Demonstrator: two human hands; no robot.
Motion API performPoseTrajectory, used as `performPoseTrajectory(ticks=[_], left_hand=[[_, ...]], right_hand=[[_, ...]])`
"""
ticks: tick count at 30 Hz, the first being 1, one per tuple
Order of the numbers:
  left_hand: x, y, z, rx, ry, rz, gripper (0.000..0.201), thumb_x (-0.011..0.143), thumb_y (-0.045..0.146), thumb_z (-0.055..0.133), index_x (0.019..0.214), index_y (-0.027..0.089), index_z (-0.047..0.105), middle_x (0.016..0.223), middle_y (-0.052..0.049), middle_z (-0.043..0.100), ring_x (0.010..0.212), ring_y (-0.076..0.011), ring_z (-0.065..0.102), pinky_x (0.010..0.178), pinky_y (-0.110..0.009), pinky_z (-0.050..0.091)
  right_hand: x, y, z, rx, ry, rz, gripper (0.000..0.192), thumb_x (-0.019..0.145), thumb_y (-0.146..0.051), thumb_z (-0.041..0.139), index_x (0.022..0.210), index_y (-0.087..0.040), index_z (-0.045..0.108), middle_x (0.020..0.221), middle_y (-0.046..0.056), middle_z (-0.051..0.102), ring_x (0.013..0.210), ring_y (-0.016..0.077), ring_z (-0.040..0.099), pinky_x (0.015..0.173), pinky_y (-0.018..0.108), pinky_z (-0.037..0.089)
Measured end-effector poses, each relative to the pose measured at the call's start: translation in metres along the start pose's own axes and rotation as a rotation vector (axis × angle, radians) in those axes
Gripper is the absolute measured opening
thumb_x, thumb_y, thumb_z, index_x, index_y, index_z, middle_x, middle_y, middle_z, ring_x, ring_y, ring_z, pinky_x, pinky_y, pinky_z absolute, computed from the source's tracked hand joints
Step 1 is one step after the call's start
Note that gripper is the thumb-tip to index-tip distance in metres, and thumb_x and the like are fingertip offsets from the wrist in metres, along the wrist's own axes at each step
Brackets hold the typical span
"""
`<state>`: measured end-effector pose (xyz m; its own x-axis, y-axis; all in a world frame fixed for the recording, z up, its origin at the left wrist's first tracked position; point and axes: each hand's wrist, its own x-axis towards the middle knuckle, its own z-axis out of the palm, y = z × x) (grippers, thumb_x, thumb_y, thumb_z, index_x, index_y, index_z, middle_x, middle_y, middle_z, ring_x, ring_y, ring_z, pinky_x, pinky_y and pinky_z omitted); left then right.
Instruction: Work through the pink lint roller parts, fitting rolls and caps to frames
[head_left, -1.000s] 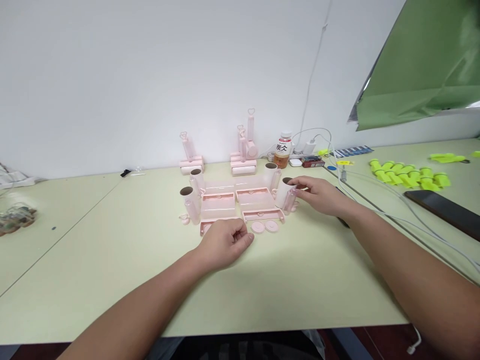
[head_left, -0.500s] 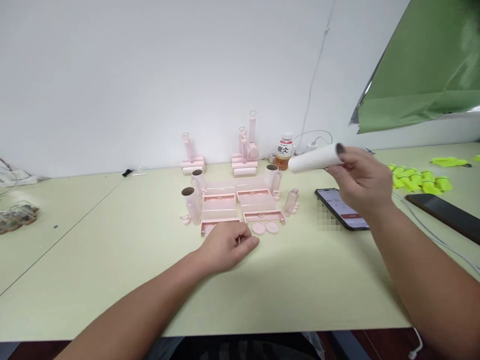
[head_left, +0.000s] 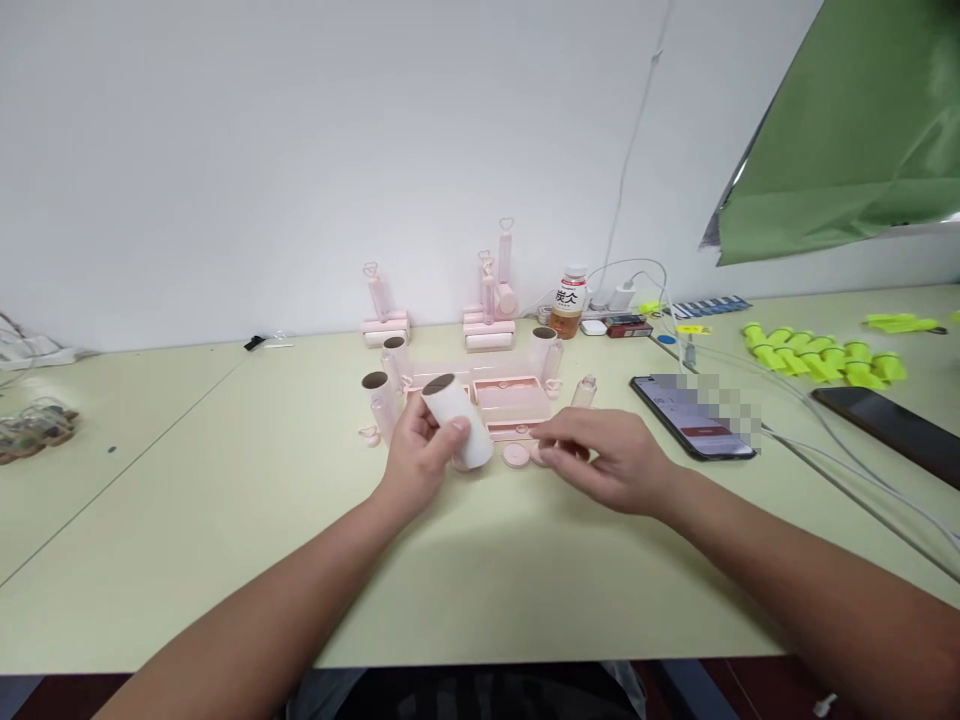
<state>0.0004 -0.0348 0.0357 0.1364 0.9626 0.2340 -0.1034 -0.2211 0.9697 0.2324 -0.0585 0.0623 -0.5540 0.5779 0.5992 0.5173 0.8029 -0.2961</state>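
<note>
Left hand (head_left: 420,450): clamped round white roll (head_left: 466,435), tilted, held between table's (head_left: 525,590) near and far edges | pink discs (head_left: 516,456): just right of roll | right hand (head_left: 619,455): by discs, cannot tell if gripping | phone (head_left: 679,420): farther right

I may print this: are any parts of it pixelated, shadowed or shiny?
Head view: coarse pixel blocks cover part of the smartphone; head view: a soft shadow dims the table below the right hand; head view: pale sheen marks the green sheet.
</note>
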Motion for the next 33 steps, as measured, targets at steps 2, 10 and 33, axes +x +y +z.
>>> performPoseTrajectory(ticks=[2, 10, 33], left_hand=[[0.001, -0.001, -0.002, 0.165, -0.018, 0.074, 0.04, 0.077, 0.045, 0.07, 0.103, 0.019, 0.054, 0.093, -0.003, 0.063, 0.08, -0.0158, 0.058, 0.068, -0.026, 0.047], [-0.01, 0.0, 0.0, 0.418, -0.21, 0.124, 0.04, 0.08, 0.047, 0.068, 0.109, 0.02, 0.061, 0.095, -0.005, 0.067, 0.083, -0.0188, 0.06, 0.071, -0.028, 0.046], [-0.01, 0.004, -0.003, 0.669, -0.293, 0.145, 0.041, 0.081, 0.051, 0.067, 0.112, 0.024, 0.062, 0.088, 0.001, 0.067, 0.072, -0.0147, 0.056, 0.061, -0.025, 0.04]], right_hand=[[0.002, 0.008, -0.003, -0.079, -0.159, 0.224, 0.02, 0.093, -0.029, 0.052, 0.096, -0.019, 0.069, 0.074, 0.005, 0.072, 0.061, 0.0165, 0.063, 0.057, 0.027, 0.044], [0.004, 0.016, 0.009, -0.209, -0.485, 0.416, 0.021, 0.091, -0.029, 0.05, 0.099, -0.02, 0.067, 0.088, 0.007, 0.074, 0.074, 0.0219, 0.066, 0.061, 0.028, 0.038], [-0.001, 0.011, 0.014, -0.258, -0.623, 0.383, 0.012, 0.084, -0.015, 0.051, 0.088, -0.019, 0.061, 0.093, 0.007, 0.068, 0.076, 0.019, 0.06, 0.058, 0.026, 0.032]])
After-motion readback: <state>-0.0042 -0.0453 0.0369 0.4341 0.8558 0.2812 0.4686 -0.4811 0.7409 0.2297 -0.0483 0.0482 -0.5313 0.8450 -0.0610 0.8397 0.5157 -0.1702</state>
